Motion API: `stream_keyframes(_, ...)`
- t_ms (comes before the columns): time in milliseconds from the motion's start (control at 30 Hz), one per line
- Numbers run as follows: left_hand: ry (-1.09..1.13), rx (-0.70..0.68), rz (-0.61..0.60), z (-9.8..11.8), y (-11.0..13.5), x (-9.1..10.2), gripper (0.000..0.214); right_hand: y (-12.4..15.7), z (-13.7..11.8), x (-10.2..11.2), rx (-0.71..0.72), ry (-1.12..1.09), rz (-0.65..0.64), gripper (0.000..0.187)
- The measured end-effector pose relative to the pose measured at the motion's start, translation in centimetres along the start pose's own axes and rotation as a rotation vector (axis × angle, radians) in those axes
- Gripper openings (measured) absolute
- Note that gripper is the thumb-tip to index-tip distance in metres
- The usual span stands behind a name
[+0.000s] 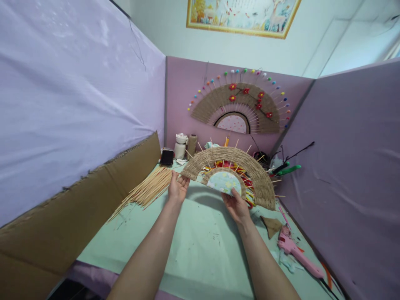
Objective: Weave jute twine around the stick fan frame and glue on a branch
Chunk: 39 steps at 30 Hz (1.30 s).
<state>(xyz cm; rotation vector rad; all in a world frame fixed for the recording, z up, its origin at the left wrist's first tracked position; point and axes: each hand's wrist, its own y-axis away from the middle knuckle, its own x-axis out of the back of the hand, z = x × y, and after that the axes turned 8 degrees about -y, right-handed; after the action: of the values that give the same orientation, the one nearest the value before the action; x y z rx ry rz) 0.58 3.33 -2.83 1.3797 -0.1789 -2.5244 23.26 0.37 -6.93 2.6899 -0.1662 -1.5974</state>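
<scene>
Both hands hold up a half-round fan [223, 155] made of brown twine woven over thin wooden sticks, whose ends poke out along its curved edge. A light blue floral half-circle [225, 183] fills its inner part. My left hand [178, 188] grips the fan's lower left corner. At the bottom edge of the floral part, my right hand [236, 205] is closed with the thumb in front and the fingers behind. Several bright red and yellow pieces show through the gap between the fan's two bands. A bundle of thin wooden sticks [146, 187] lies left of my left hand.
A pink glue gun [298, 252] and a brown scrap [271, 226] lie at the right. Green-handled pliers [286, 169] are at the back right. A white-lidded jar [181, 146] and twine roll [191, 145] stand behind. Cardboard [93, 196] borders the left; a finished fan [240, 102] hangs behind.
</scene>
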Motion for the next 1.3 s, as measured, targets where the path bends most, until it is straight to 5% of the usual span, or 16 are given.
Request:
stream_keyframes(167,-0.003,-0.097,0.005,-0.1,-0.3,0.1,0.002,0.0,0.2,-0.2,-0.008,-0.012,0.003,0.035)
stream_keyframes(533,0.008,-0.138,0.07,-0.2,-0.6,0.5,0.019,0.2,0.4,-0.3,-0.016,0.01,-0.014,0.032)
stream_keyframes(667,0.01,-0.103,0.042,-0.1,-0.3,0.0,0.003,0.3,0.5,-0.5,-0.005,0.016,-0.039,0.034)
stream_keyframes(867,-0.01,0.07,-0.082,-0.7,0.6,-0.8,0.01,0.3,0.9,-0.7,-0.018,-0.003,-0.039,0.032)
stream_keyframes(1300,0.022,0.035,-0.06,-1.6,0.0,-0.8,0.019,0.8,1.6,-1.5,-0.02,0.028,-0.043,0.036)
